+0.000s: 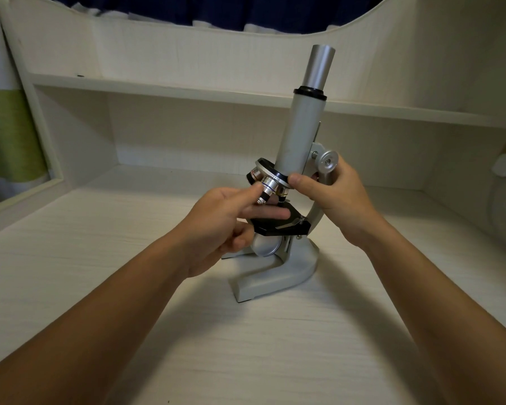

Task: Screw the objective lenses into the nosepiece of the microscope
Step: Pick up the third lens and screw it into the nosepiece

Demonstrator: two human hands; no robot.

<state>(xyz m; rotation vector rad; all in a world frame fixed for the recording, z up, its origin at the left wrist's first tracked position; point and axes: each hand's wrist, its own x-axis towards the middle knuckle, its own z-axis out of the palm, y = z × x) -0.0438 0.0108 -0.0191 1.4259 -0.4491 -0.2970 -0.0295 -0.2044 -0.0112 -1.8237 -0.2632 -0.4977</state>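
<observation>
Pale worktop (246,346) nearest. Left hand (216,226) pinching objective lens (268,190) beneath nosepiece (270,172); right hand (333,194) just beside, clamped around microscope (298,133) arm, thumb touching nosepiece.

Bare forearms (114,293), no sleeves

I am seeing a pale grey microscope (278,276) showing against an off-white desk (70,258) that is carrying a faint woodgrain streak. Its upper tube (319,65) is gleaming silver above a black collar (310,93), and its stage (278,223) is showing matt black. The lens (268,190) is shining chrome with black bands. Behind, dark blue cloth (216,10) is hanging over the cream shelf (187,92), and a green-and-white panel (6,135) is edging the left.
</observation>
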